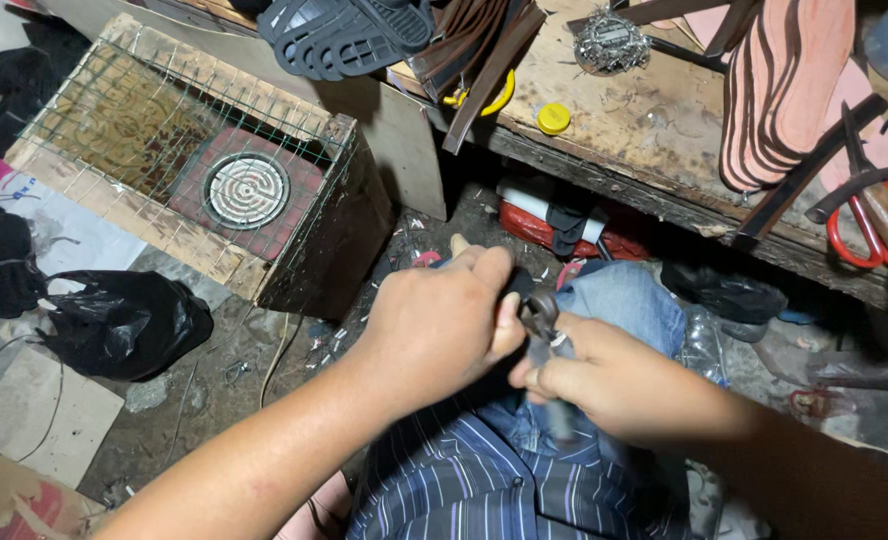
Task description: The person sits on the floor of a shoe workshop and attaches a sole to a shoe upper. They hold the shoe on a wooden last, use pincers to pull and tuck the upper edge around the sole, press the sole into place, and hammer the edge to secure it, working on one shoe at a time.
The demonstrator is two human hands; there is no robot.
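Pincers (542, 318) | dark metal, jaws up | right hand (604, 385) clutching handles | left hand (439, 325) clenched over dark piece

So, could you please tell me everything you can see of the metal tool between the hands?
The pincers look like dark, worn metal, with a rounded two-jaw head that points up and toward the left hand. The right hand grips the handles, which run down and blur over the jeans. The left thumb lies against the head, and that hand closes on something dark that is mostly hidden. I cannot tell whether the jaws grip anything.
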